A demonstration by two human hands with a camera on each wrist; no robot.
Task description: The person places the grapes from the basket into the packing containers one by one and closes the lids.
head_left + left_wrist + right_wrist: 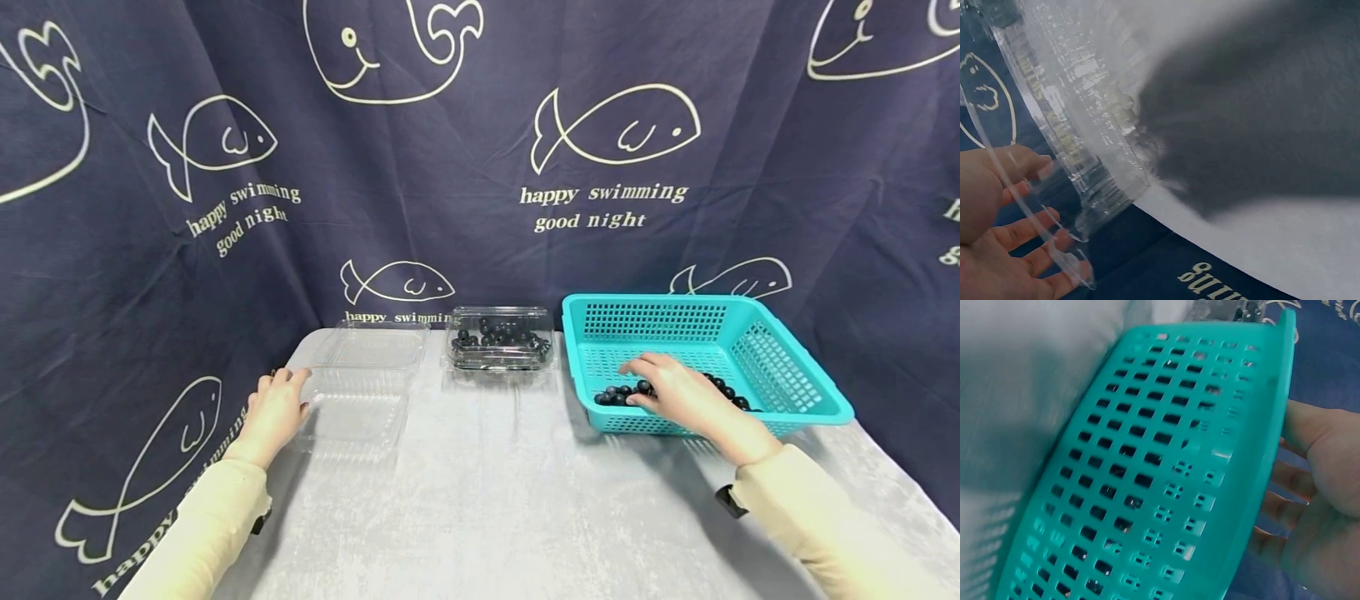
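In the head view, a clear plastic clamshell box (360, 414) lies with its lid (378, 346) laid back at the table's left. My left hand (273, 412) is at the box's left edge, fingers loosely bent. Up close, the left wrist view shows the thumb apart from the fingers, partly behind the clear rim (1019, 200). My right hand (686, 396) reaches into a turquoise basket (813, 367) over dark round grapes (615, 396). Its thumb and forefinger stand apart around a grape; no firm hold shows. In the right wrist view the basket wall (1147, 444) hides the fingertips.
A second clear clamshell box (501, 337), closed, holds several dark grapes at the table's back middle. A navy curtain (480, 225) with fish drawings hangs right behind the grey-white table (480, 500). The basket's raised near wall stands between the table front and the grapes.
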